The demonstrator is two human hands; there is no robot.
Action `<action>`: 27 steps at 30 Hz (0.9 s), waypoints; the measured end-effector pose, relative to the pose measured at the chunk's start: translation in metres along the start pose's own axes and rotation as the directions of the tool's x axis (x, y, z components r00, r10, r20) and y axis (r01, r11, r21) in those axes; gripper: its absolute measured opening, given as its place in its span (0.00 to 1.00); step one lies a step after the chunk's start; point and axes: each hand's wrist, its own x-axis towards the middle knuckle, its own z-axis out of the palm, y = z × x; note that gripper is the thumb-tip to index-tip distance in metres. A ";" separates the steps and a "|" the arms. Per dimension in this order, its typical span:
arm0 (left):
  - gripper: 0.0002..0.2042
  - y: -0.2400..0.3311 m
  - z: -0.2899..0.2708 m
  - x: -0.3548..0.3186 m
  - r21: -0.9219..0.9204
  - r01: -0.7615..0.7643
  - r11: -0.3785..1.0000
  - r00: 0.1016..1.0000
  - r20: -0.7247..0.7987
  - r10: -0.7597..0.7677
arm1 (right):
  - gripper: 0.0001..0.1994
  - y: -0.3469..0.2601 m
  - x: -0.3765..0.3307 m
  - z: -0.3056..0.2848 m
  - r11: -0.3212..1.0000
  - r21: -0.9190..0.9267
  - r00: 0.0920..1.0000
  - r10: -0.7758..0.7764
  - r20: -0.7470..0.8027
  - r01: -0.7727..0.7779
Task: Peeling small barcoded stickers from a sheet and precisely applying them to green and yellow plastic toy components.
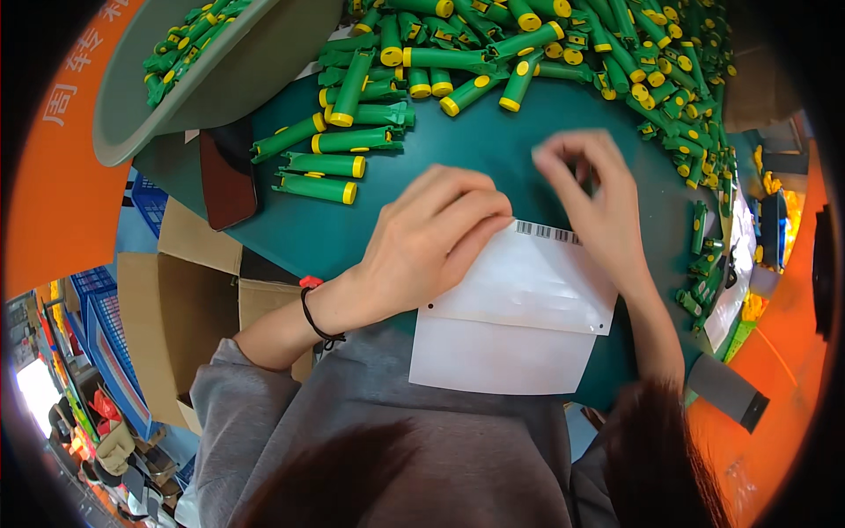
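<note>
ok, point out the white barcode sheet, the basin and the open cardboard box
White barcode sheet (528, 282): head view, upper face below the barcode row.
Basin (238, 81): head view, grey-green outer wall.
Open cardboard box (139, 330): head view, left-hand panel.

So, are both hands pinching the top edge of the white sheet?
No, the left hand pinches the white sheet near its upper left corner, while the right hand reaches past the top edge.

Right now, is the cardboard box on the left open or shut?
Open: the cardboard box has flaps folded outward, and its shadowed inside shows between them.
</note>
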 end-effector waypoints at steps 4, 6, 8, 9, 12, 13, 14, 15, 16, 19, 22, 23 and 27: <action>0.12 -0.004 -0.005 0.004 -0.085 -0.031 0.996 0.992 -0.128 0.020 | 0.17 0.020 0.052 0.029 0.960 -0.266 0.962 -0.153 -0.225 0.090; 0.12 -0.003 -0.007 0.007 -0.060 -0.106 0.993 0.980 -0.177 0.094 | 0.22 0.029 0.059 0.038 0.959 -0.283 0.964 -0.108 -0.244 0.036; 0.12 -0.003 -0.010 0.008 -0.055 -0.141 0.989 0.971 -0.204 0.127 | 0.23 0.036 0.057 0.035 0.970 -0.236 0.966 -0.108 -0.234 0.051; 0.12 -0.002 -0.011 0.009 -0.054 -0.177 0.983 0.961 -0.226 0.161 | 0.24 0.037 0.054 0.033 0.980 -0.191 0.968 -0.100 -0.229 0.056; 0.13 0.008 -0.021 0.010 -0.127 -0.091 0.988 0.973 -0.221 0.061 | 0.16 -0.003 0.026 0.012 0.974 0.192 0.987 0.136 -0.089 -0.117; 0.14 0.013 -0.023 0.010 -0.214 0.004 0.977 0.982 -0.181 -0.044 | 0.14 -0.009 0.013 0.007 0.897 0.392 0.976 0.217 0.010 -0.203; 0.13 0.017 -0.024 0.010 -0.313 0.053 0.948 0.981 -0.160 -0.108 | 0.14 -0.014 0.000 0.002 0.899 0.384 0.975 0.223 0.011 -0.210; 0.13 0.018 -0.027 0.010 -0.322 0.057 0.945 0.981 -0.159 -0.113 | 0.13 -0.017 -0.012 -0.003 0.939 0.314 0.988 0.152 -0.009 -0.142; 0.12 0.019 -0.030 0.012 -0.340 0.038 0.940 0.989 -0.125 -0.085 | 0.14 -0.019 -0.022 -0.007 0.968 0.242 0.997 0.079 -0.026 -0.070; 0.09 0.030 -0.035 0.018 -0.439 0.128 0.890 0.988 -0.020 -0.152 | 0.17 -0.011 -0.044 -0.011 0.964 0.251 0.996 -0.080 -0.035 0.086; 0.06 0.034 -0.033 0.024 -0.399 0.187 0.898 0.981 0.123 -0.150 | 0.18 -0.002 -0.059 -0.010 0.910 0.393 0.991 -0.118 -0.059 0.132; 0.06 0.034 -0.030 0.026 -0.396 0.191 0.898 0.980 0.130 -0.151 | 0.17 -0.001 -0.062 -0.010 0.872 0.467 0.989 -0.113 -0.092 0.143; 0.05 0.039 -0.021 0.030 -0.328 0.219 0.919 0.970 0.178 -0.168 | 0.19 0.002 -0.071 -0.012 0.845 0.518 0.991 -0.130 -0.043 0.134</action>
